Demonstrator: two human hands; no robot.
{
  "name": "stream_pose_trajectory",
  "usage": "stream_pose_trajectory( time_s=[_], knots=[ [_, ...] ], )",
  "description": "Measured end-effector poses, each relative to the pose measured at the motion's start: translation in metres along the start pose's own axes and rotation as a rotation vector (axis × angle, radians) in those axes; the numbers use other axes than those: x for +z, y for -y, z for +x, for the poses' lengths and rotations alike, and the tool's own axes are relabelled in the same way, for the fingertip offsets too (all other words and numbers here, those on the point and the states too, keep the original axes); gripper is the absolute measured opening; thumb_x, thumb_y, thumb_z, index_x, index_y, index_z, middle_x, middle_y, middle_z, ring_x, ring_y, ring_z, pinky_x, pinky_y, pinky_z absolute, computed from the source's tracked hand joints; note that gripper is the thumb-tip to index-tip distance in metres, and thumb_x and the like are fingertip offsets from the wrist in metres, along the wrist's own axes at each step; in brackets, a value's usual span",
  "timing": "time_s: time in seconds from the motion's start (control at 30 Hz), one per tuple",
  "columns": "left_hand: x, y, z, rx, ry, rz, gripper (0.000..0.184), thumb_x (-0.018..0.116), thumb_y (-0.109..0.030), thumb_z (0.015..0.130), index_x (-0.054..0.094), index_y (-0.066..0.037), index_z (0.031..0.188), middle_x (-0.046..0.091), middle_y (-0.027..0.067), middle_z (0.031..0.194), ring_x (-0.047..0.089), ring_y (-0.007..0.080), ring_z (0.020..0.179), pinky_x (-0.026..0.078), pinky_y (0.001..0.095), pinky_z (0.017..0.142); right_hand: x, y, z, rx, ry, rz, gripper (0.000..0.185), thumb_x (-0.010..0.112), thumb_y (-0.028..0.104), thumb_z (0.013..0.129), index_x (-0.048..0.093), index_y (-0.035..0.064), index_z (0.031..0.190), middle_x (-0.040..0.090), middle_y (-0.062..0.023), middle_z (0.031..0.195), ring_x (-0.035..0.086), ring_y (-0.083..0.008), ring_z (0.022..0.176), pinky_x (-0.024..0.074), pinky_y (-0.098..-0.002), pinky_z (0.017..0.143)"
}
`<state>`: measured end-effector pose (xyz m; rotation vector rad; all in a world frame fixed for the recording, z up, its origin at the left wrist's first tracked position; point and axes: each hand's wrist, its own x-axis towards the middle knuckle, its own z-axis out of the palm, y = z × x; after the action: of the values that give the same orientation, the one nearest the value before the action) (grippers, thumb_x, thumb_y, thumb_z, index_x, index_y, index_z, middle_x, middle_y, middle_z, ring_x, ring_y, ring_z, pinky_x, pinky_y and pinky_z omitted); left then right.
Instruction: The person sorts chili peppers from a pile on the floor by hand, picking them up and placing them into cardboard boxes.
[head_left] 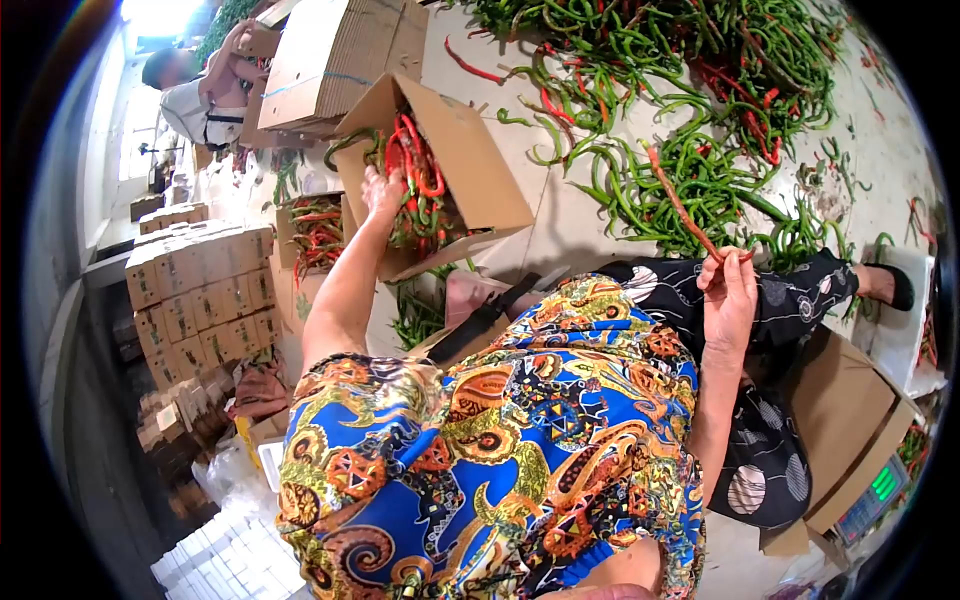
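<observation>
Red chili (682, 205): probably light, slick, snappable; grip near an end.
Right hand (730, 288): pinching its near end.
Left hand (382, 192): spread at carton's (472, 165) left edge.

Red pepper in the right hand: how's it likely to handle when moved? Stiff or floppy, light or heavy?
Probably fairly stiff: the red pepper juts from the right hand without visibly drooping. Likely light: it's slender and held by the fingers near one end. Its curve may make it roll unevenly.
</observation>
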<state>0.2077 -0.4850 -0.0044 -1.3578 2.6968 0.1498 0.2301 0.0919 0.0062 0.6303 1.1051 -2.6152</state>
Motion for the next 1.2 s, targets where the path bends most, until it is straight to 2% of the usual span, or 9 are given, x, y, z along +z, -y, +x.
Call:
stream_pose_trajectory(
  time_s=[0.1, 0.23, 0.5, 0.87, 0.97, 1.03, 1.07, 1.13, 1.2],
  knots=[
    [0.037, 0.036, 0.05, -0.014, -0.173, 0.226, 0.068, 0.053, -0.046, 0.087, 0.035, -0.006, 0.139, 0.033, 0.0241, 0.144, 0.027, 0.0404, 0.135, 0.025, 0.0532, 0.108, -0.001, 0.0, -0.003, -0.041, -0.026, 0.016, 0.015, 0.051, 0.018, 0.098, 0.055, 0.0039, 0.099, 0.06, -0.0064, 0.081, 0.055, -0.0119, 0.068, 0.0467, -0.0247, 0.061],
    [-0.054, -0.072, -0.027, 0.692, -0.583, 0.208, 0.054, 0.056, -0.032, 0.088, 0.046, -0.004, 0.133, 0.045, 0.0204, 0.136, 0.045, 0.0318, 0.122, 0.038, 0.0439, 0.099, 0.004, 0.01, -0.01, -0.146, -0.054, 0.046, 0.016, 0.049, 0.019, 0.098, 0.054, 0.0044, 0.099, 0.06, -0.0068, 0.081, 0.055, -0.0114, 0.066, 0.0481, -0.0248, 0.063],
    [-0.036, -0.296, -0.263, 0.248, 1.561, -1.101, 0.035, 0.056, -0.026, 0.094, 0.054, -0.001, 0.118, 0.062, 0.008, 0.094, 0.055, 0.011, 0.068, 0.042, 0.0217, 0.054, 0.037, 0.019, -0.024, -0.123, 0.038, -0.128, 0.02, 0.047, 0.021, 0.099, 0.053, 0.0018, 0.097, 0.062, -0.008, 0.081, 0.06, -0.0125, 0.067, 0.05, -0.0245, 0.064],
    [0.0, -0.599, -0.444, 0.981, 1.757, -0.7, 0.023, 0.057, -0.016, 0.091, 0.052, -0.006, 0.072, 0.05, 0.0042, 0.061, 0.05, 0.0154, 0.056, 0.041, 0.032, 0.049, -0.049, 0.017, -0.069, -0.375, -0.625, 0.158, 0.018, 0.054, 0.016, 0.094, 0.057, 0.0023, 0.106, 0.062, -0.0058, 0.082, 0.056, -0.0095, 0.066, 0.0475, -0.0221, 0.062],
    [0.01, -0.677, -0.487, 1.555, 2.048, -1.082, 0.051, 0.058, -0.027, 0.091, 0.043, -0.002, 0.133, 0.059, 0.0143, 0.111, 0.062, 0.0236, 0.092, 0.051, 0.0322, 0.081, -0.058, 0.011, -0.077, -0.388, -0.747, 0.233, 0.014, 0.054, 0.015, 0.095, 0.058, 0.0036, 0.103, 0.061, -0.0045, 0.081, 0.055, -0.0093, 0.066, 0.0474, -0.0222, 0.061],
    [-0.009, -0.641, -0.485, 1.311, 1.701, -1.049, 0.036, 0.053, -0.021, 0.093, 0.054, 0.001, 0.121, 0.062, 0.0139, 0.105, 0.061, 0.0232, 0.093, 0.05, 0.033, 0.082, -0.062, 0.003, -0.079, -0.325, -0.871, 0.292, 0.013, 0.054, 0.014, 0.095, 0.058, 0.0038, 0.102, 0.06, -0.0034, 0.081, 0.055, -0.0092, 0.066, 0.0479, -0.022, 0.061],
    [0.067, -0.659, -0.45, 1.803, 1.39, -0.783, 0.033, 0.053, -0.026, 0.092, 0.064, 0.005, 0.099, 0.068, 0.0119, 0.086, 0.065, 0.0184, 0.081, 0.052, 0.0302, 0.077, -0.066, -0.001, -0.077, -0.304, -0.944, 0.316, 0.012, 0.054, 0.014, 0.095, 0.058, 0.0039, 0.101, 0.06, -0.0029, 0.08, 0.055, -0.0091, 0.066, 0.0482, -0.0219, 0.061],
    [0.119, -0.588, -0.424, 1.742, 0.789, -0.247, 0.034, 0.054, -0.032, 0.088, 0.067, -0.003, 0.101, 0.07, 0.0145, 0.09, 0.067, 0.0227, 0.082, 0.052, 0.0345, 0.08, -0.08, -0.007, -0.074, -0.277, -1.012, 0.418, 0.011, 0.055, 0.014, 0.094, 0.059, 0.0048, 0.099, 0.059, -0.0013, 0.08, 0.055, -0.0093, 0.067, 0.0484, -0.0215, 0.06],
    [0.193, -0.514, -0.394, 1.783, 0.75, 0.037, 0.03, 0.055, -0.027, 0.081, 0.068, -0.007, 0.099, 0.068, 0.0176, 0.09, 0.064, 0.0345, 0.082, 0.052, 0.0424, 0.076, -0.096, -0.012, -0.071, -0.184, -1.143, 0.481, 0.01, 0.056, 0.015, 0.093, 0.059, 0.0057, 0.097, 0.058, -0.0006, 0.081, 0.055, -0.0094, 0.069, 0.0483, -0.0206, 0.058]
  ],
)
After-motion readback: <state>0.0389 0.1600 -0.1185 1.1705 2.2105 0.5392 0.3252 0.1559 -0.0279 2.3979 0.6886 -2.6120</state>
